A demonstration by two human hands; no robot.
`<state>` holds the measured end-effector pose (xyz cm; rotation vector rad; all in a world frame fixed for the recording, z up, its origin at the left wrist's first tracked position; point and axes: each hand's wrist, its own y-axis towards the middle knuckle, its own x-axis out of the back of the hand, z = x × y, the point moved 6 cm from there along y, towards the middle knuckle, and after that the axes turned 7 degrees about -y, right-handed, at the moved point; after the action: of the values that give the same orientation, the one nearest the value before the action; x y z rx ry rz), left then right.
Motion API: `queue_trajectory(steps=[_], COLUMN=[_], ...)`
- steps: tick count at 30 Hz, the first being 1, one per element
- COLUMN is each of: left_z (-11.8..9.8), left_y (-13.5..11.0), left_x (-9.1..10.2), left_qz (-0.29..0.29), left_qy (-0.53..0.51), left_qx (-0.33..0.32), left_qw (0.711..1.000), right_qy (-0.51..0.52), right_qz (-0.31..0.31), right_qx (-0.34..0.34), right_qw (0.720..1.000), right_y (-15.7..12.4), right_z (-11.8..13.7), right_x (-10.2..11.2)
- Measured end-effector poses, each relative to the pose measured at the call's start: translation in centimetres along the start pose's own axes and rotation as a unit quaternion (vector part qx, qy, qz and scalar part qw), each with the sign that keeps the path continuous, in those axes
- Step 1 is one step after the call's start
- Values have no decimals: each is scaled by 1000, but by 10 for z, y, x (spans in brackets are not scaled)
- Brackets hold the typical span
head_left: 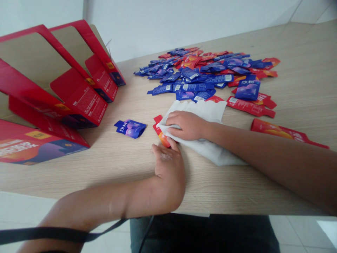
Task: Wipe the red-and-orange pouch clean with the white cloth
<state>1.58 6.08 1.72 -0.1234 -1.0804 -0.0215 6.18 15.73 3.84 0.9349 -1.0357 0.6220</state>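
My right hand grips a white cloth with its fingers curled into the front edge. Under that edge lies a red and orange pouch, partly covered by the cloth. At the pouch's near end, my left hand is bent at the wrist and pins the pouch against the table with its fingertips; some of its fingers are hidden. A blue and purple pouch lies by itself to the left of both hands.
Several open red boxes stand in a row at the left. A large pile of blue and red pouches spreads across the back of the wooden table. Another red pouch lies beyond my right forearm. A white wall borders the far side.
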Motion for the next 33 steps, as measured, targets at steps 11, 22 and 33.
queue_trajectory(steps=[11,22,33], left_z=[1,2,0], left_y=[0,-1,0], left_x=[1,3,1], left_qz=[-7,-14,-1], left_qy=[-29,-46,-10], left_qx=[7,11,3], left_qw=[1000,999,1000], right_qy=[16,-3,-5], right_qz=[-6,-5,0], right_qx=[1,2,1], right_qw=[1000,1000,1000], right_y=[0,0,0], right_z=[0,-1,-1], right_x=[1,-1,-1])
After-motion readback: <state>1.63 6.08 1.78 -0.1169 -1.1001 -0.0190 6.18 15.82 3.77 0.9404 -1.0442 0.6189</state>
